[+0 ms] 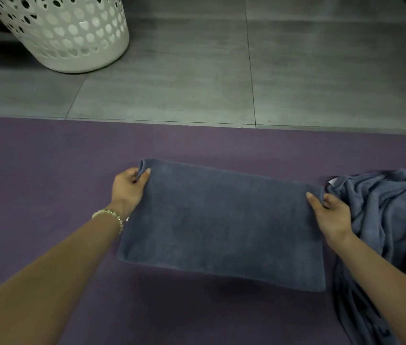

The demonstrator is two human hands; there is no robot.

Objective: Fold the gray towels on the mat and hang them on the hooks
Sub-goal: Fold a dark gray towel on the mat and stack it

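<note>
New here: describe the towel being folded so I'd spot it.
Find the purple mat on the tiled floor. Mid-mat is the folded towel, left hand and right hand pinching its far corners. Unlike the crumpled heap beside it, it's smooth and rectangular.

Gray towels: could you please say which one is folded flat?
The centre towel, held by left hand and right hand; the crumpled towel lies beside it.

1 basket (pixel 72 33): white, glossy, heart + round cutouts, stands on floor, top-L, rim out of view | floor (pixel 321 70): grey tiles, thin dark grout lines | 1 bracelet (pixel 112 216): pale beads
</note>
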